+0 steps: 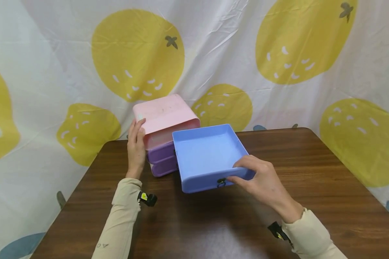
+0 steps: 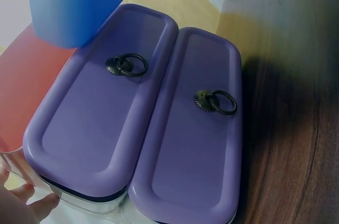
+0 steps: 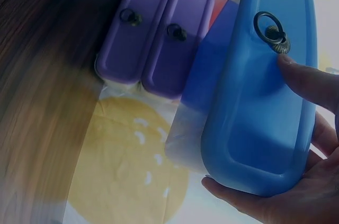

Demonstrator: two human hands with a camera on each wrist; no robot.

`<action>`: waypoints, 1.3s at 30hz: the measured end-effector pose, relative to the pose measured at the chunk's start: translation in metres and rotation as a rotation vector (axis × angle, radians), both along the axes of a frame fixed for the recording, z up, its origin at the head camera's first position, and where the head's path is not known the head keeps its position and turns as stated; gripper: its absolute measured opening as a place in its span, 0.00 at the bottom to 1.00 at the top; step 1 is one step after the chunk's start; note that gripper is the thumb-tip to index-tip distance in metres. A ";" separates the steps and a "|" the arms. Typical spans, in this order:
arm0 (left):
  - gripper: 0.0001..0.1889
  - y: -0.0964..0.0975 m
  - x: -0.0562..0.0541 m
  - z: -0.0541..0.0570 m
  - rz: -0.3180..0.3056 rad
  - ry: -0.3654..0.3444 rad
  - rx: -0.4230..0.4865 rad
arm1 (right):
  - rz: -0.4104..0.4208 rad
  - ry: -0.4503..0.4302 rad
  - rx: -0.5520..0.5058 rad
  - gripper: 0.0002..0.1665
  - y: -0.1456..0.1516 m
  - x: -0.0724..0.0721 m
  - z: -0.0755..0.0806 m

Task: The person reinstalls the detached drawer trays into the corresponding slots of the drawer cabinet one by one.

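Observation:
A blue drawer (image 1: 207, 149) with a dark ring pull (image 3: 273, 32) is out in front of a pink drawer case (image 1: 165, 113), tilted and above the tabletop. My right hand (image 1: 262, 178) grips its front near the right corner, thumb on the front panel beside the pull. My left hand (image 1: 136, 147) rests against the left side of the pink case. Below the pink opening sit an upper purple drawer (image 2: 103, 113) and a lower purple drawer (image 2: 193, 128), both closed. The blue drawer's visible inside holds nothing.
Everything stands on a dark brown wooden table (image 1: 311, 172). A white cloth (image 1: 214, 46) printed with yellow fruit hangs behind it and to both sides. Each wrist wears a small black strap device.

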State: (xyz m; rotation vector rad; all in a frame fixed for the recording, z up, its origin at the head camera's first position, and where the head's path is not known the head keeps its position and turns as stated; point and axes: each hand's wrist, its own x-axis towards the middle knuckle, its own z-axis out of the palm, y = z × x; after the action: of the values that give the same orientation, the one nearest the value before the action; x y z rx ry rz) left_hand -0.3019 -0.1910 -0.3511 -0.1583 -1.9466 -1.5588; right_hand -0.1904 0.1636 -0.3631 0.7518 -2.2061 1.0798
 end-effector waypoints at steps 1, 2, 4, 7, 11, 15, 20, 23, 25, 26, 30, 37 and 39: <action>0.21 -0.002 -0.004 -0.004 0.003 0.007 0.000 | 0.007 -0.002 0.001 0.19 -0.002 0.000 0.000; 0.21 -0.003 -0.008 -0.007 0.004 0.014 0.002 | 0.014 -0.007 0.001 0.19 -0.004 0.000 0.000; 0.21 -0.006 -0.015 -0.013 0.008 0.028 0.003 | 0.031 -0.007 -0.001 0.18 -0.008 0.000 0.001; 0.21 -0.008 -0.019 -0.017 0.010 0.035 -0.001 | 0.056 0.007 0.000 0.18 -0.013 -0.001 0.001; 0.21 -0.009 -0.019 -0.017 0.009 0.033 -0.011 | 0.083 0.040 0.006 0.19 -0.020 -0.002 0.001; 0.21 -0.009 -0.019 -0.017 0.011 0.028 -0.016 | 0.107 0.054 0.015 0.18 -0.026 -0.003 0.001; 0.21 -0.009 -0.019 -0.018 0.005 0.015 -0.019 | 0.136 0.067 0.021 0.18 -0.033 -0.005 0.000; 0.21 -0.009 -0.018 -0.018 0.002 0.004 -0.018 | 0.154 0.078 0.025 0.18 -0.037 -0.005 0.000; 0.21 -0.009 -0.018 -0.018 0.002 -0.008 -0.019 | 0.165 0.078 0.030 0.18 -0.039 -0.005 0.001; 0.22 -0.010 -0.018 -0.018 0.002 -0.013 -0.021 | 0.168 0.078 0.034 0.17 -0.041 -0.005 0.001; 0.22 -0.008 -0.014 -0.016 -0.005 -0.024 -0.017 | 0.173 0.075 0.051 0.17 -0.045 -0.006 0.003; 0.22 0.002 0.011 0.007 -0.032 -0.049 -0.004 | 0.180 0.115 0.064 0.17 -0.050 -0.011 0.007; 0.23 0.004 0.017 0.013 -0.041 -0.053 -0.004 | 0.190 0.119 0.063 0.16 -0.051 -0.012 0.008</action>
State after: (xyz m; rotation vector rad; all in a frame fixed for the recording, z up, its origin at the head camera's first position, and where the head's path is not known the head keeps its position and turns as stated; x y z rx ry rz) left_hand -0.2848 -0.1872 -0.3385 -0.1614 -1.9985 -1.6011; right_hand -0.2021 0.1129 -0.3547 1.0434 -2.1092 1.0303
